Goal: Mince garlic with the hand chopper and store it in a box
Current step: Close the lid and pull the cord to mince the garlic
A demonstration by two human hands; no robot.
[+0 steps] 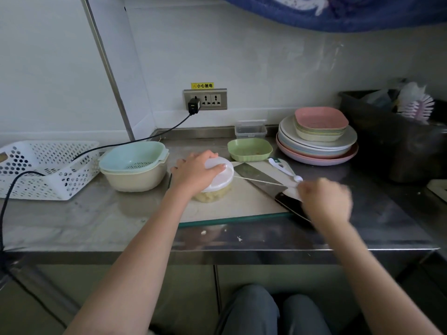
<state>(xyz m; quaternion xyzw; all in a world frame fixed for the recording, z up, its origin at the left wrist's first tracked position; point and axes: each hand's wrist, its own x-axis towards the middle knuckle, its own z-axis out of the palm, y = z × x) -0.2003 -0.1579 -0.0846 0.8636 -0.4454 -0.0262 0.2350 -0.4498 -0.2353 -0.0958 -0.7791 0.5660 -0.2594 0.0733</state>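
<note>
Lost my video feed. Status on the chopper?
Left hand presses hand chopper lid. Right hand pulls cord taut. Garlic inside. Cleaver lies under cord.

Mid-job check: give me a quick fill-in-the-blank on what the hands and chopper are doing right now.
1. The left hand presses down on the chopper's white ____.
2. The right hand pulls the chopper's ____ taut.
3. The chopper stands on the ____ board.
4. The knife lies ____ the two hands.

Missing words: lid; cord; cutting; between
</note>
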